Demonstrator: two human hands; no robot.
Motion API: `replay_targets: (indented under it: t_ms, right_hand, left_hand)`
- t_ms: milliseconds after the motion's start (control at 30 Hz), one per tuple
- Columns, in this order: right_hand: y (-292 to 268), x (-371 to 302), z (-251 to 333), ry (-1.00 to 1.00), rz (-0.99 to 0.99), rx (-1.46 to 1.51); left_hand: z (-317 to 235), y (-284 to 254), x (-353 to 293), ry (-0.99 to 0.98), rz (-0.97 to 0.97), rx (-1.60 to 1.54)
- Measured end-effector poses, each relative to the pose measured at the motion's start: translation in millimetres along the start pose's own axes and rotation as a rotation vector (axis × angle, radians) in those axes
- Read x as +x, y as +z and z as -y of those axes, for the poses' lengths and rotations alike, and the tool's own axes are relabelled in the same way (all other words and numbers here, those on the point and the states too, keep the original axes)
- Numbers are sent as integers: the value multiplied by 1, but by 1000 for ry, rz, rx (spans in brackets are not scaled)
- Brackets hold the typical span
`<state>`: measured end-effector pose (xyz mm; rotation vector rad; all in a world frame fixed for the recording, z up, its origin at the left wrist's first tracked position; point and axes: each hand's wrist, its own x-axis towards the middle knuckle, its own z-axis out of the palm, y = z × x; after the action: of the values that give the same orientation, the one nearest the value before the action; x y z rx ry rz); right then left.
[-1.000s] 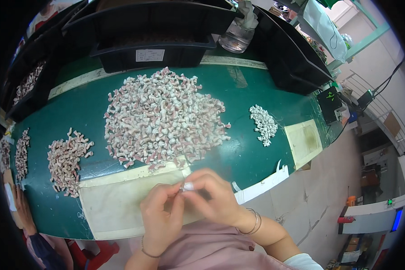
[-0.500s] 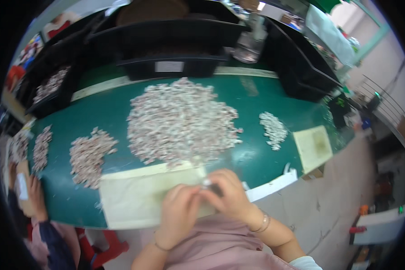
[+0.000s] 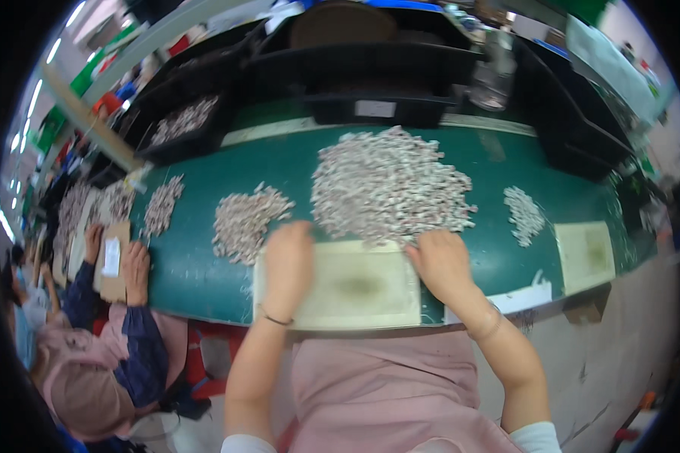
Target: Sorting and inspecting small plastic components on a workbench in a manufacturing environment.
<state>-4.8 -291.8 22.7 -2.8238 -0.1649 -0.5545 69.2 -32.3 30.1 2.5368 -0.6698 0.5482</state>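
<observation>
One large pile of pale pieces [image 3: 389, 185] on the surface [image 3: 196, 264], apparently the bulk, probably unworked; smaller left pile [image 3: 245, 226] and right pile [image 3: 523, 217], set apart; left hand [image 3: 289, 257] beside left pile, right hand [image 3: 443, 260] at large pile's near edge, each grip's state indeterminable.

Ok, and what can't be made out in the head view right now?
Head view:
Left hand: blur hides whether it holds anything.
Right hand: its own back hides what, if anything, it holds.
Large pile: pieces too small and blurred to count.
White label: too small and blurred to read.
</observation>
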Motion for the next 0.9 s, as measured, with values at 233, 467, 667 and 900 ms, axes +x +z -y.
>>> replay_targets:
  t_ms: [233,467,667,900]
  right_hand:
    - [-6,3,-8,45,-152,27]
    - [-46,-41,-122,317,-281,-176]
    - [-52,-52,-140,353,-166,-385]
    - [-50,-53,-129,286,-290,-329]
  left_hand:
    - [64,18,34,-178,40,239]
    - [46,6,25,-108,85,154]
    - [31,-3,9,60,-4,34]
    - [10,-17,-8,-92,25,-283]
